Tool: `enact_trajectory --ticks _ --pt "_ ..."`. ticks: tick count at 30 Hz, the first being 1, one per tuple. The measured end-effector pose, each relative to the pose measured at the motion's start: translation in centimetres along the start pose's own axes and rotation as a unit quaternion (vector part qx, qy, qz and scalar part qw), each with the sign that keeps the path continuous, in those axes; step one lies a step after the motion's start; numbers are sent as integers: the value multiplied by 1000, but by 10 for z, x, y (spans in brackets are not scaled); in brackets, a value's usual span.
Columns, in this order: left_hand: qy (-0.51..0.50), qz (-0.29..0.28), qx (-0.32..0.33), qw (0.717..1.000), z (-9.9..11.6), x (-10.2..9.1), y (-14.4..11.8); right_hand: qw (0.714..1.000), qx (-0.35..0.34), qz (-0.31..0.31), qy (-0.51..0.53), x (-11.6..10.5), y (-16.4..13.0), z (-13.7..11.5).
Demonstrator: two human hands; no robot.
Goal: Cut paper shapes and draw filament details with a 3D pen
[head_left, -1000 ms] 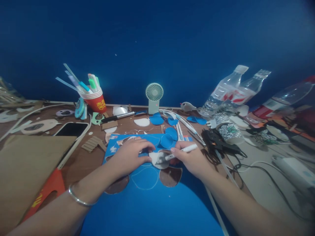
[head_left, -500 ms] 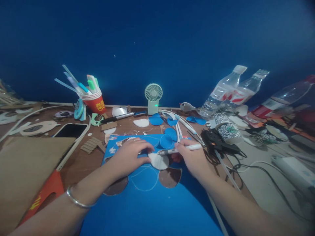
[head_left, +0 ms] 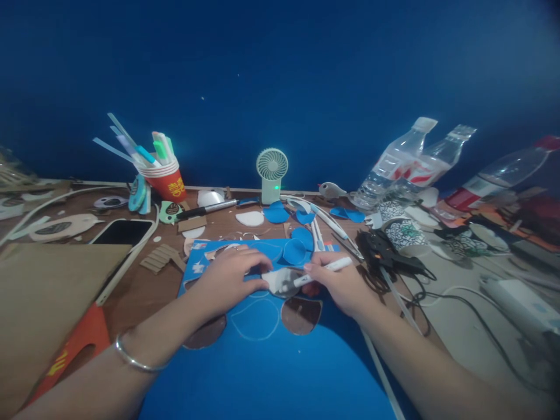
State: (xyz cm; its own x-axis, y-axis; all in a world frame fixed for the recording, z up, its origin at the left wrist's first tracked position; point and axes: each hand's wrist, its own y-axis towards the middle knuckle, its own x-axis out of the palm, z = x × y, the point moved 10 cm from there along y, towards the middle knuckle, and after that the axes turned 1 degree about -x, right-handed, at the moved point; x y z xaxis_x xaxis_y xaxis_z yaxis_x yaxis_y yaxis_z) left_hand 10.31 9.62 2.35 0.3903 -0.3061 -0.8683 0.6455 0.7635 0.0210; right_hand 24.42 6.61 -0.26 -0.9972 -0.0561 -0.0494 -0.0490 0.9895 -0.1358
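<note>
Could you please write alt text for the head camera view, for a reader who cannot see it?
The left hand presses a white disc onto a blue sheet, while the right hand traces it with a white pen. Paper scraps, a pen cup, mini fan and bottles crowd the desk.

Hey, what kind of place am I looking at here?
Probably a home craft desk: a blue sheet with cut-out circles, a red cup of markers, and a white pen in the right hand.

Three clear plastic bottles (head_left: 396,166) lie tipped on the table, well to the right of the right grip (head_left: 335,283). Beyond both grips stands one small fan (head_left: 272,174). Left of the left grip (head_left: 230,277) lie one red paper cup (head_left: 168,181) and one phone (head_left: 120,232).
</note>
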Motion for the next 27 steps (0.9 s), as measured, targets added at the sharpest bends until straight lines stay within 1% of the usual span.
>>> enact_trajectory --ticks 5,10,14,17,20,22,24,27 --pt "-3 1 -4 1000 0 0 0 1000 1 -8 -24 2 0 -2" --pt "-5 -1 -9 1000 1 -1 0 1000 8 5 -20 0 1 1" --pt "-8 0 -8 1000 2 -1 0 999 4 29 -30 -2 1 0" --pt "-8 2 -10 1000 1 -1 0 997 -4 64 -29 -7 1 -1" --pt "-7 6 -12 1000 0 -1 0 994 -20 108 -1 -16 1 1" --pt "-7 8 -12 1000 0 -2 0 992 -27 122 26 -19 1 3" --pt "-7 6 -12 1000 0 -1 0 992 -24 117 40 -19 1 6" --pt "-7 5 -11 1000 0 -1 0 994 -20 104 23 -16 0 4"
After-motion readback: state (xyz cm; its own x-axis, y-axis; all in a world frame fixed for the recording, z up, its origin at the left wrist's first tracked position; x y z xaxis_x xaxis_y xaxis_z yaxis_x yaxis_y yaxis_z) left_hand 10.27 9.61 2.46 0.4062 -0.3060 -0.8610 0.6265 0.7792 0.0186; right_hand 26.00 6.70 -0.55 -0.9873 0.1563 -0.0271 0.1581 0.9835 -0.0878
